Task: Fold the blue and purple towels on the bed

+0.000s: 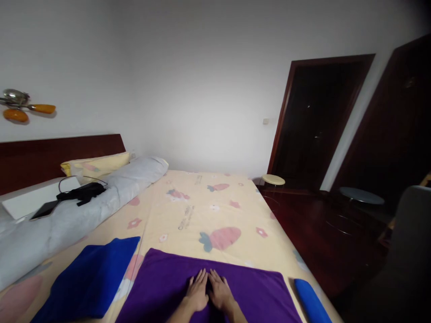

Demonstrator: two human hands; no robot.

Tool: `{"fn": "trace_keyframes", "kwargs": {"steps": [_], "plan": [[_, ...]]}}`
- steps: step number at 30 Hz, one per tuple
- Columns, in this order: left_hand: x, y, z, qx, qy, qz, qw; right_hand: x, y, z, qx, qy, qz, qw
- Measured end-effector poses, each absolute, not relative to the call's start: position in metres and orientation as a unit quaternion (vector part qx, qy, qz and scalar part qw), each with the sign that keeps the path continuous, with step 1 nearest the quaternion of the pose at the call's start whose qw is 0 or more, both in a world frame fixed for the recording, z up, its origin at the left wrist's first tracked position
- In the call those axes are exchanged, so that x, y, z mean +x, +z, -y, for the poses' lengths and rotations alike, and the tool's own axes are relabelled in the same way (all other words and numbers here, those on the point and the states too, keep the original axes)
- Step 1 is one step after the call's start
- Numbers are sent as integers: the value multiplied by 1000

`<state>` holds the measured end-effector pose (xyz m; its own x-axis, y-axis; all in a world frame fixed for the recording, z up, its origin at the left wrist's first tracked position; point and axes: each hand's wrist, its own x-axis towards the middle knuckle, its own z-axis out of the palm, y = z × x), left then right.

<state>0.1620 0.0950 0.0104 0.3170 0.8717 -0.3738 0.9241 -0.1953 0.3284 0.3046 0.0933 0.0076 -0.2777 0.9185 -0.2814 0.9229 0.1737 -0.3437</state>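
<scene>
A purple towel [168,278] lies spread flat on the bed, its near edge running out of view. My left hand [198,291] rests palm down on its middle, fingers stretched forward. Beside it, my right hand [220,290] also lies flat on the cloth, the two hands' fingertips close together. To the left is a blue cloth [94,278], laid flat with a slightly uneven far edge. A narrow blue folded or rolled cloth [311,300] sits to the right, near the bed's edge.
The bed [202,202] has a cream sheet with a carrot print. A long grey-white bundle [117,197] carries a black item [82,193] and a phone-like slab [45,210]. Pillow [104,164] by the headboard [60,154]. Stools [273,180] stand right of the bed, near a dark door [323,121].
</scene>
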Motion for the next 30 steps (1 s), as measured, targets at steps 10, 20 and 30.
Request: {"fn": "trace_keyframes", "kwargs": {"steps": [10, 20, 30], "plan": [[11, 19, -142, 656, -79, -726, 189, 465, 2, -81, 750, -145, -644, 33], [-58, -5, -146, 569, -106, -808, 108, 525, -18, -66, 814, -71, -570, 81], [20, 0, -131, 716, -29, -678, 165, 446, -50, -39, 706, -96, -694, -106]]}}
